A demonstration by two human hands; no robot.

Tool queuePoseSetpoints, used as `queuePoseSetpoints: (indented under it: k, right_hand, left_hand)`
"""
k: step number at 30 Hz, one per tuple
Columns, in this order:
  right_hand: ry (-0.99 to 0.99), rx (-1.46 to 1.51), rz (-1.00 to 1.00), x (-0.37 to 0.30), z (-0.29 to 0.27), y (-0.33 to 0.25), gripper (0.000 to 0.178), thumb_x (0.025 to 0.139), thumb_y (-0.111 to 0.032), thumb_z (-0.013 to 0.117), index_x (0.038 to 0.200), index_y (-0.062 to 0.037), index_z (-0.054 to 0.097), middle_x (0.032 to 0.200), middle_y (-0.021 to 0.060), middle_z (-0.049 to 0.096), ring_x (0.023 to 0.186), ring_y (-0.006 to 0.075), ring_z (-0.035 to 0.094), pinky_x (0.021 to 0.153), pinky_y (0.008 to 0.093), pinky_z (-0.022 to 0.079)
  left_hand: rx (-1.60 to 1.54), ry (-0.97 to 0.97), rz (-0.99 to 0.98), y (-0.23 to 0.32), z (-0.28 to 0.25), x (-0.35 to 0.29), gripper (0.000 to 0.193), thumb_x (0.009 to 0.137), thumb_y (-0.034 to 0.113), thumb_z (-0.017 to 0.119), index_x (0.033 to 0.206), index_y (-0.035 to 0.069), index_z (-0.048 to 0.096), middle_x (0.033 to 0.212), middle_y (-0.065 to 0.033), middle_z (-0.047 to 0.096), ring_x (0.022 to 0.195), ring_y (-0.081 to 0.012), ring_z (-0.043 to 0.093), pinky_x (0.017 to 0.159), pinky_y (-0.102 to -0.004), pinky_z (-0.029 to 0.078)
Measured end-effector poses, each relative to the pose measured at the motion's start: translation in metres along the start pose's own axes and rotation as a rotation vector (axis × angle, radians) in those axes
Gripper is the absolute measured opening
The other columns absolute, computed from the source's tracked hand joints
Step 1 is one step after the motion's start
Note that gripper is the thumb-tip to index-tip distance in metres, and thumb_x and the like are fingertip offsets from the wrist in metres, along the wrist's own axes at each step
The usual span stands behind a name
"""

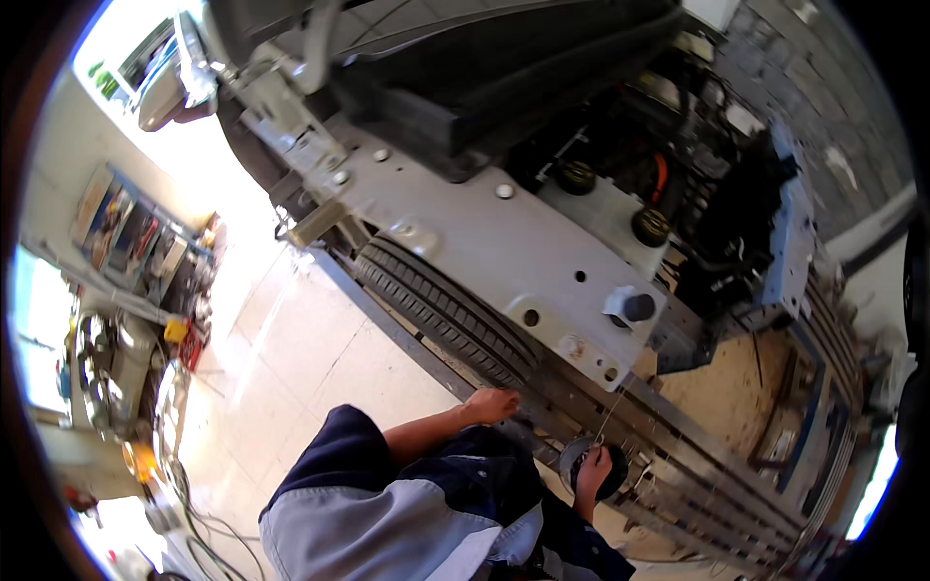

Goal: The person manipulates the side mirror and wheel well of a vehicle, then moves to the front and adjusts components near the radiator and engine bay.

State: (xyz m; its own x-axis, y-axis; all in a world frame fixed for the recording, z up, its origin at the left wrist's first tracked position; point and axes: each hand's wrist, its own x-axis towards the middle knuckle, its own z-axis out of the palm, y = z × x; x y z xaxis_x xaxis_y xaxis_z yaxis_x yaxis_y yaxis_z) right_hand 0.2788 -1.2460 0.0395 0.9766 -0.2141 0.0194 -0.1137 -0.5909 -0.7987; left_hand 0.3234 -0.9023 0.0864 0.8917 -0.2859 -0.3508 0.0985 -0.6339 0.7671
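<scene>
My left hand [492, 405] is beside the front tyre [441, 305], over a dark metal rail, with its fingers curled in. Whatever it may hold is too small to make out. In my right hand [593, 469], fingers pinch a thin light-coloured cord [607, 418] that runs up toward the front end of the bare grey fender panel [465, 237]. Just behind that hand sits a dark round object with a metal rim [573, 455], partly covered by the hand. A white fitting with a dark cap [636, 307] stands on the panel's front corner.
The engine bay holds a pale reservoir with dark caps [651, 227]. Slatted metal rails [712, 494] extend to the lower right. At the left are a tool shelf [136, 237], stacked metal parts [116, 368] and loose cables [194, 504] on the tiled floor.
</scene>
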Motion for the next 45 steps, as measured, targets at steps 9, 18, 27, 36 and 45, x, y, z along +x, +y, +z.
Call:
queuePoseSetpoints:
  k: [9,18,27,36,45]
  right_hand:
    - [-0.258,-0.387,-0.274,0.001,-0.008,-0.129,0.022,0.093,-0.026,0.052,0.100,-0.0094,0.064,0.074,0.0161,0.064,0.064,0.0371,0.062,0.052,0.0460,0.046]
    - [-0.357,-0.416,-0.405,-0.004,-0.006,-0.133,0.025,0.093,-0.029,0.052,0.105,-0.0099,0.062,0.076,0.0150,0.062,0.060,0.0335,0.059,0.051,0.0440,0.046]
    - [-0.393,-0.443,-0.342,-0.007,-0.007,-0.137,0.022,0.090,-0.028,0.054,0.092,-0.0072,0.061,0.076,0.0148,0.059,0.067,0.0350,0.059,0.056,0.0454,0.046]
    - [-0.512,-0.417,-0.250,-0.010,-0.009,-0.129,0.023,0.086,-0.027,0.057,0.086,-0.0047,0.060,0.077,0.0182,0.062,0.072,0.0379,0.061,0.061,0.0477,0.047]
    - [-0.706,-0.258,-0.110,-0.021,-0.012,-0.149,0.029,0.086,-0.027,0.056,0.093,0.0007,0.062,0.078,0.0244,0.061,0.074,0.0418,0.060,0.062,0.0466,0.044]
  left_hand:
    - [0.188,-0.074,0.655,0.087,0.001,0.028,0.041,0.086,0.024,0.055,0.125,0.016,0.048,0.125,-0.0072,0.049,0.082,-0.0322,0.062,0.065,-0.0431,0.051]
    - [0.398,-0.089,0.729,0.089,0.030,0.029,0.041,0.087,0.027,0.054,0.125,0.016,0.049,0.105,-0.0081,0.057,0.083,-0.0293,0.062,0.064,-0.0416,0.051]
    - [0.411,-0.077,0.650,0.090,0.025,0.025,0.028,0.086,0.030,0.055,0.109,0.014,0.056,0.094,-0.0075,0.060,0.083,-0.0286,0.062,0.062,-0.0404,0.051]
    - [0.370,-0.036,0.701,0.087,0.029,0.022,0.021,0.085,0.029,0.055,0.098,0.012,0.054,0.091,-0.0085,0.060,0.080,-0.0299,0.062,0.062,-0.0424,0.050]
    - [0.287,-0.234,0.721,0.095,0.036,0.017,0.027,0.084,0.028,0.056,0.106,0.012,0.058,0.104,-0.0082,0.058,0.095,-0.0279,0.059,0.076,-0.0419,0.049]
